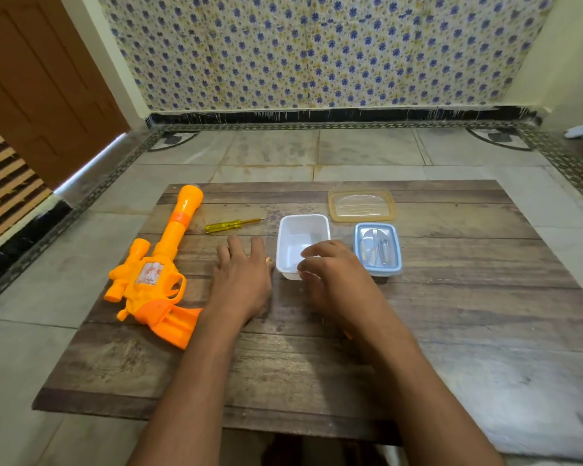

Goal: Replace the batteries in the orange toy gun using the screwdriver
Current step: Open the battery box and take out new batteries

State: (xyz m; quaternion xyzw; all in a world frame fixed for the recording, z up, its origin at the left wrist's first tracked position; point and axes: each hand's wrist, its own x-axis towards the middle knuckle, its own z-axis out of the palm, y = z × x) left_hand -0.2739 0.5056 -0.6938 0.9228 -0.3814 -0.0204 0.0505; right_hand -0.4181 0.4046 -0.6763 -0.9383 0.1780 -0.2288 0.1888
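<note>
The orange toy gun (155, 274) lies on the left of the wooden board (451, 324), barrel pointing away from me. A yellow screwdriver (231, 225) lies just right of the barrel, tip pointing right. My left hand (241, 280) rests flat on the board between the gun and a white tub, fingers straight. My right hand (330, 277) hovers at the near right corner of the white tub (298, 237), fingers loosely curled and holding nothing I can see. A small orange bit shows at the left hand's right edge.
A clear lid with an amber rim (360, 205) lies behind the tub. A blue-rimmed lidded box (377, 248) stands to the tub's right, with metal-looking pieces inside. The board sits on a tiled floor (31, 364); a brown door (41, 79) is at the far left.
</note>
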